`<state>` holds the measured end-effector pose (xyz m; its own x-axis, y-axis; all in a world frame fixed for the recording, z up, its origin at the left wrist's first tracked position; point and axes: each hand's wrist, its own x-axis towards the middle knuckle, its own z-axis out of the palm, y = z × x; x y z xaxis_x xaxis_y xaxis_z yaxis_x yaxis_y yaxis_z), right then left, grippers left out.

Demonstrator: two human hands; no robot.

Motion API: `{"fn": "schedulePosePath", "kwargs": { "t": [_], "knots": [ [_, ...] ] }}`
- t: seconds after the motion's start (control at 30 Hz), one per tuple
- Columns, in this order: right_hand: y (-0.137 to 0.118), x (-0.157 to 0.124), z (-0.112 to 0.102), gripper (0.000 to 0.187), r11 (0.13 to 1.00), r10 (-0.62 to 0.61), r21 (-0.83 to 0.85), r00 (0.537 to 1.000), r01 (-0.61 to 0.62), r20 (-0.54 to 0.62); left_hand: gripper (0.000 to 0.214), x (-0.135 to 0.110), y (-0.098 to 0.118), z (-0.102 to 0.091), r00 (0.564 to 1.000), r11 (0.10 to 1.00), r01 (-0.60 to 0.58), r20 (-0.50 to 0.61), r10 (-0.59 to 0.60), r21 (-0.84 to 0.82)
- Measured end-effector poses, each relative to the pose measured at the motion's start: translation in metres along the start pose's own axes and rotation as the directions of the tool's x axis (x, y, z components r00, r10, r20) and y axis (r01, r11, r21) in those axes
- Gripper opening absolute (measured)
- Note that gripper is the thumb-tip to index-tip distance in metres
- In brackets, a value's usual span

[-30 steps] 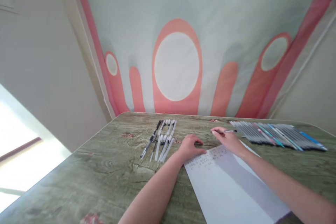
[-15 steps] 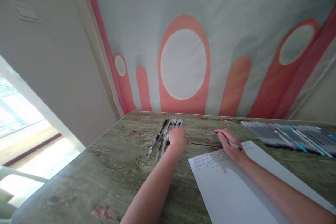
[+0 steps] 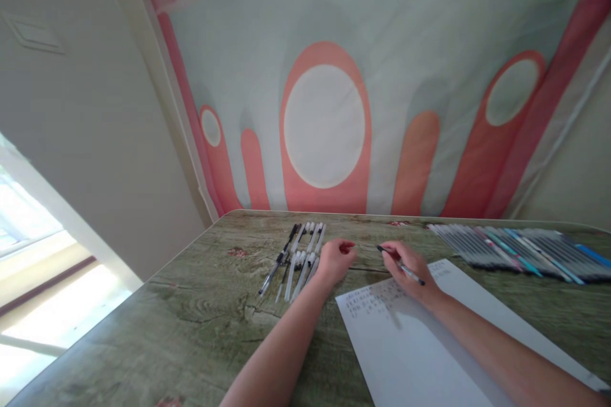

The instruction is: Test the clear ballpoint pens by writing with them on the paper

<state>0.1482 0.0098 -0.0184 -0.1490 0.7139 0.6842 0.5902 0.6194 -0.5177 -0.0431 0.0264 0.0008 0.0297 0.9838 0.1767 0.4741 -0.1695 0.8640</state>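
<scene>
My right hand is closed on a dark pen whose tip points left, just above the top edge of a white sheet of paper with small writing near its upper left corner. A short gap to the left, my left hand hovers with its fingers curled in a pinch. What it holds, if anything, is too small to make out. Directly left of that hand lies a small group of several pens with white caps.
All of this lies on a green wood-grain table. A long row of several grey, teal and blue pens runs along its far right. Behind the table hangs a pale banner with pink arches. A bright window is at the left.
My left hand left the paper, reached onto the white-capped pens, then drew back right toward my right hand. My right hand turned the pen so its tip points left.
</scene>
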Motion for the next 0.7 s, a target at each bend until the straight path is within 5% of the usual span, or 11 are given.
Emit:
{"fn": "schedulePosePath", "kwargs": {
  "t": [0.07,0.17,0.37,0.53,0.7],
  "knots": [
    [-0.005,-0.001,0.001,0.017,0.992,-0.122,-0.030,0.992,0.123,0.022,0.026,-0.001,-0.002,0.011,0.996,0.946,0.088,0.015,-0.088,-0.312],
    [-0.012,-0.001,0.002,0.019,0.962,-0.261,-0.063,0.964,0.264,0.051,0.027,-0.001,-0.004,0.020,0.980,0.726,0.168,0.036,-0.194,-0.667],
    [-0.025,-0.003,-0.004,0.035,0.899,-0.416,-0.053,0.884,0.435,0.213,0.024,0.001,-0.011,0.018,0.952,0.383,0.175,0.056,-0.302,-0.907],
    [-0.031,-0.003,-0.006,0.035,0.871,-0.463,-0.050,0.849,0.490,0.255,0.020,0.003,-0.012,0.018,0.947,0.344,0.185,0.074,-0.312,-0.920],
    [-0.031,-0.002,-0.005,0.035,0.879,-0.450,-0.053,0.861,0.474,0.237,0.024,0.001,-0.011,0.020,0.951,0.372,0.192,0.078,-0.300,-0.908]
  ]
}}
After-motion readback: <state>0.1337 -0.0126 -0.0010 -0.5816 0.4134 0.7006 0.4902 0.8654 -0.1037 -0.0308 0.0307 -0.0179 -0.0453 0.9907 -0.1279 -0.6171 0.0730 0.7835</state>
